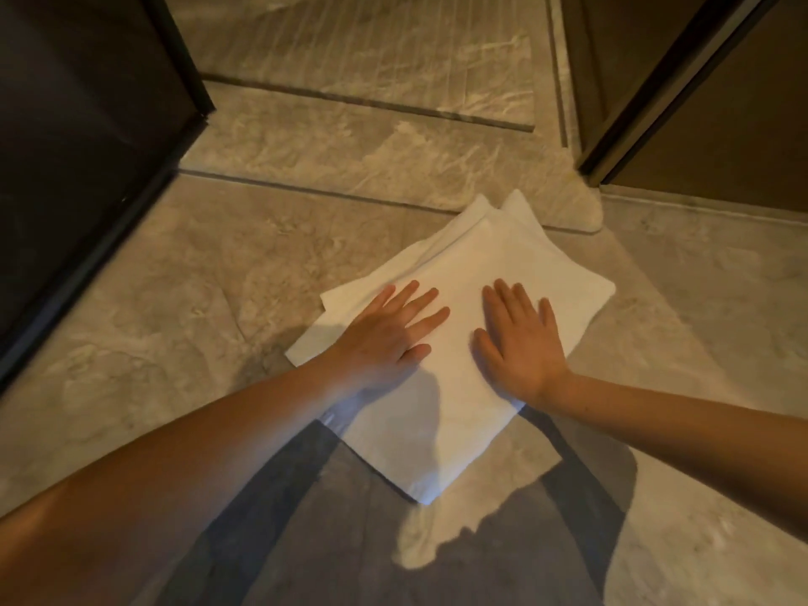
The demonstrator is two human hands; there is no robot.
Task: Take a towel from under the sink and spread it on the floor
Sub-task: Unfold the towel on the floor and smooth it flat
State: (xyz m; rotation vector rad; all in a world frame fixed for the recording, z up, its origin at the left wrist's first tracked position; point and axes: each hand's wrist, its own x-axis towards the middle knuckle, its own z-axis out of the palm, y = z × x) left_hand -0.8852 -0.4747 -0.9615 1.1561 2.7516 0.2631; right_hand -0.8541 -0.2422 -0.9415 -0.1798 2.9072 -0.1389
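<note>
A white towel (pixel 494 260) lies flat on the grey marble floor (pixel 175 273), folded into layers, with its corners pointing away from me and towards me. My left hand (pixel 389 334) rests palm down on the towel's left half, fingers spread. On the right half, my right hand (pixel 520 343) presses flat with its fingers apart too. Neither hand grips the cloth. Both forearms reach in from the bottom of the view and cast dark shadows over the towel's near corner.
A dark cabinet (pixel 78 137) with a black edge stands at the left. A raised marble threshold (pixel 393 168) runs across behind the towel. A brown door and frame (pixel 699 102) rise at the upper right.
</note>
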